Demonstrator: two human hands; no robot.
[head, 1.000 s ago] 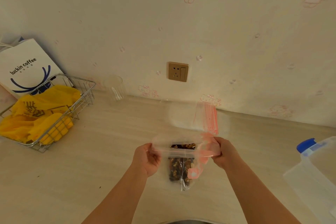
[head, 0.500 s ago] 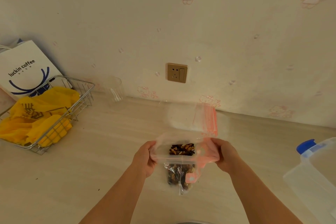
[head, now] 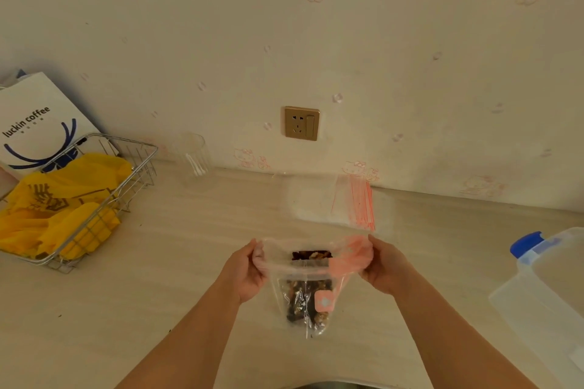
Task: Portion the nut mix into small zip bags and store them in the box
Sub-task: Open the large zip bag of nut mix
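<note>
A clear zip bag (head: 308,297) with pink corners holds dark nut mix and hangs just above the counter at centre. My left hand (head: 245,271) pinches the left end of its mouth. My right hand (head: 384,264) pinches the right end. The mouth is pulled wide, and nuts show through the opening. Behind the bag, a stack of empty zip bags (head: 335,200) with red strips lies flat near the wall. A clear plastic box (head: 550,297) with a blue clip stands at the right edge of the counter.
A wire basket (head: 94,199) with yellow plastic bags stands at the left, a white coffee paper bag (head: 34,123) behind it. A clear glass (head: 194,156) stands by the wall. A wall socket (head: 301,123) is above the counter.
Both hands have spread the bag's mouth wider and moved a little apart; the bag hangs slightly lower in view.
</note>
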